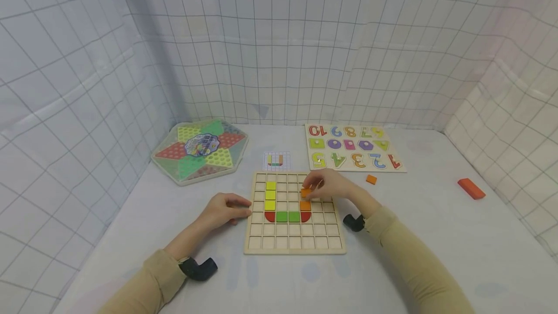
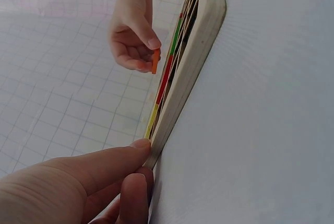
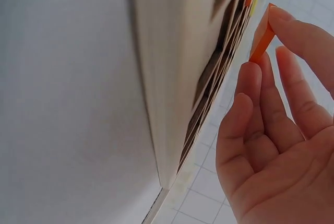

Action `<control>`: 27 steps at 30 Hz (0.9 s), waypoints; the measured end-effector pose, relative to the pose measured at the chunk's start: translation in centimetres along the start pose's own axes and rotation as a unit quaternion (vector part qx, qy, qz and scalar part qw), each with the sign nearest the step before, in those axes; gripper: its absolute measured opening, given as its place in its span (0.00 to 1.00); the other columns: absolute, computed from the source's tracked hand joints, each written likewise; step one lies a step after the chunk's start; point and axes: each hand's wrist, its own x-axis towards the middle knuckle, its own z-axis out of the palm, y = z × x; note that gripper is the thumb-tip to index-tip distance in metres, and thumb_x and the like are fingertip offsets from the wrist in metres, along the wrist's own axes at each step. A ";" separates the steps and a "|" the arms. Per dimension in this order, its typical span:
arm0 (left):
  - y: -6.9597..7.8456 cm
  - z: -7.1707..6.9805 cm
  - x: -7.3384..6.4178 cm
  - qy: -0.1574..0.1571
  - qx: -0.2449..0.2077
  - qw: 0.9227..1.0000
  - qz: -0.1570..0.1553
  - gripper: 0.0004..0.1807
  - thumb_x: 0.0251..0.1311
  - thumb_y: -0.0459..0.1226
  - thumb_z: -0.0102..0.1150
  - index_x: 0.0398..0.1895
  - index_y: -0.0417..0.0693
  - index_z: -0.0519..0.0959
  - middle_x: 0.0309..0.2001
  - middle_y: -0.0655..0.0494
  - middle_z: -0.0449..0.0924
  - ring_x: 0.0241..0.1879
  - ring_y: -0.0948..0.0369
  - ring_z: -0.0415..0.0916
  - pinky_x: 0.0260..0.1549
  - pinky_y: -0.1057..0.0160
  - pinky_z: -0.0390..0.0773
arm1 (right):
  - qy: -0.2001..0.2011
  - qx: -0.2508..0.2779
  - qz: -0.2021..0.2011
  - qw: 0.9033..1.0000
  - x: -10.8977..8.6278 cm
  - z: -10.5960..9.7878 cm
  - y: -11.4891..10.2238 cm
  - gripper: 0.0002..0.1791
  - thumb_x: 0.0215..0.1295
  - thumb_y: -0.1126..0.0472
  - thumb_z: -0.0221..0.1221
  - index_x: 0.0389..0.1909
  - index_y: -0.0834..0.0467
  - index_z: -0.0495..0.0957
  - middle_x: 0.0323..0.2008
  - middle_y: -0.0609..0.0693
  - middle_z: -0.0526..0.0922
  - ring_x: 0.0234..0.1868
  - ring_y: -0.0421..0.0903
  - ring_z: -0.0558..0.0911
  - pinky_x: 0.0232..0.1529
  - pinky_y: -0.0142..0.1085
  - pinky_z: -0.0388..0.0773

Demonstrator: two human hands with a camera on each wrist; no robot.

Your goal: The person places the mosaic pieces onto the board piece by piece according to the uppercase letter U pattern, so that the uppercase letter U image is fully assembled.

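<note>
A wooden grid board lies flat, with yellow squares, green squares and rounded red pieces set in its cells in a U shape. One orange square sits above the right red piece. Between thumb and fingers, my right hand pinches another orange square tile, held tilted just over the board's right part. My left hand touches the board's left edge with its fingertips; in the left wrist view the thumb and a finger meet the rim.
Behind the board lies a small pattern card. A star-patterned game board is at back left, a number puzzle at back right. A loose orange square and a red-orange block lie on the right.
</note>
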 end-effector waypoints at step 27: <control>0.1 0.0 -0.1 -0.003 0.003 1.000 0.005 0.16 0.48 0.41 0.71 0.40 0.44 0.84 0.30 0.56 0.82 0.22 0.61 0.72 0.22 0.63 0.76 | 0.007 -0.009 -0.001 1.000 -0.3 0.2 0.4 0.14 0.54 0.59 0.68 0.42 0.56 0.78 0.37 0.44 0.80 0.36 0.42 0.78 0.43 0.35 0.76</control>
